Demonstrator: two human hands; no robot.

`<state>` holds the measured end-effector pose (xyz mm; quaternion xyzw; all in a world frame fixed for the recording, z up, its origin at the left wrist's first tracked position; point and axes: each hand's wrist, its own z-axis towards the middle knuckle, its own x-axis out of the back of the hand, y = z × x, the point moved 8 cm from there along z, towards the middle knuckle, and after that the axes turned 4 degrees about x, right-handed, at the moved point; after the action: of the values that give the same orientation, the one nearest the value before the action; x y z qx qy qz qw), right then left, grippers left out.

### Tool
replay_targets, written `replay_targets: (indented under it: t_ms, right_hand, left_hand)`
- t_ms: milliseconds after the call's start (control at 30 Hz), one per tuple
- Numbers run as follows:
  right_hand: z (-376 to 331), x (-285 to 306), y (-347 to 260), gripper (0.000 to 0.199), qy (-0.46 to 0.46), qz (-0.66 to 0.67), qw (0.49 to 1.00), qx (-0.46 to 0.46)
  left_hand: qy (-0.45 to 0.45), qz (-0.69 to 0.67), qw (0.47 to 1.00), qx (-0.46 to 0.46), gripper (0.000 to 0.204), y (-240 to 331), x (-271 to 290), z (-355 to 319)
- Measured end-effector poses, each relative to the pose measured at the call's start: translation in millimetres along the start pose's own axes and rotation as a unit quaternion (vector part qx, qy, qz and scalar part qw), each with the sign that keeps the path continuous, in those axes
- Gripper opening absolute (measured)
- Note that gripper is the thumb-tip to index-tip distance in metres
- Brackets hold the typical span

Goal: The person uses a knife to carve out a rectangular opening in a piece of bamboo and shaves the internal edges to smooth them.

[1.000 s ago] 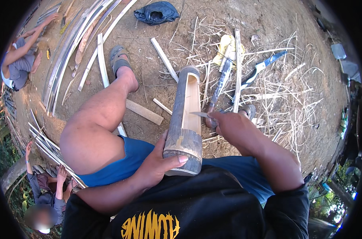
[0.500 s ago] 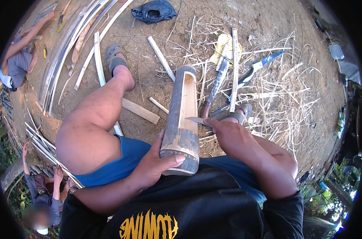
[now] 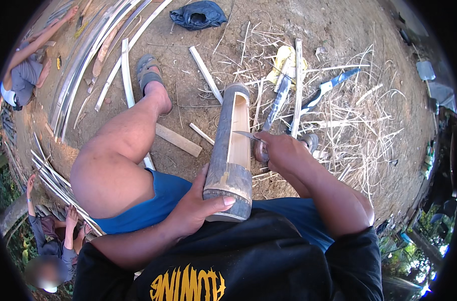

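A thick grey bamboo section [image 3: 218,145] leans against my body, with a long window cut in its side that shows the pale inner wall. Round its near end my left hand [image 3: 196,203] is wrapped, thumb across the rim. My right hand [image 3: 283,150] grips a small knife [image 3: 244,135] whose handle is hidden in the fist. The knife's pointed blade reaches over the right edge of the window, about midway along it. Whether the blade touches the wood I cannot tell.
Past the bamboo lie a machete [image 3: 277,103], a blue-handled saw [image 3: 329,86], a yellow wrapper [image 3: 283,65] and pale shavings [image 3: 349,120]. A black plastic bag [image 3: 198,15] is at the far side. Long strips [image 3: 83,60] lie left, where two other people sit.
My right hand and the knife have moved a little away from me along the window's edge. The left hand keeps its hold on the bamboo.
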<state>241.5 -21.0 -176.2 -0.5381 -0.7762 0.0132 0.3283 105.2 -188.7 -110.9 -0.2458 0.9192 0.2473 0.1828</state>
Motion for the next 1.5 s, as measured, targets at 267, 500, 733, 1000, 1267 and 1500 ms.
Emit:
replay_targets:
  t_ms: [267,500,733,1000,1267,1500]
  right_hand:
    - [3.1,0.6,-1.3,0.048,0.008,-0.01,1.0,-0.004]
    - [15.3,-4.9,4.6,0.053,0.021,-0.01,1.0,-0.003]
    - [47.5,-10.4,19.5,0.054,0.034,0.04,0.999,0.0]
    - [110.8,-16.1,50.7,0.052,0.024,-0.034,0.998,-0.043]
    - [129.3,-23.9,69.2,0.05,0.047,-0.032,0.998,-0.015]
    - [9.1,4.7,17.0,0.045,0.019,0.017,0.999,0.024]
  left_hand:
    - [-0.006,0.002,1.0,-0.01,0.103,0.2,-1.2,0.8]
    - [-0.003,-0.006,1.0,0.0,0.103,-1.8,-1.3,0.5]
    - [0.002,0.009,1.0,-0.009,0.104,0.7,-1.2,-0.6]
    - [-0.002,0.01,1.0,-0.006,0.106,1.8,1.0,0.8]
    - [0.001,0.0,1.0,0.005,0.106,2.8,2.7,1.4]
    - [-0.003,-0.026,1.0,0.005,0.102,0.9,1.1,1.1]
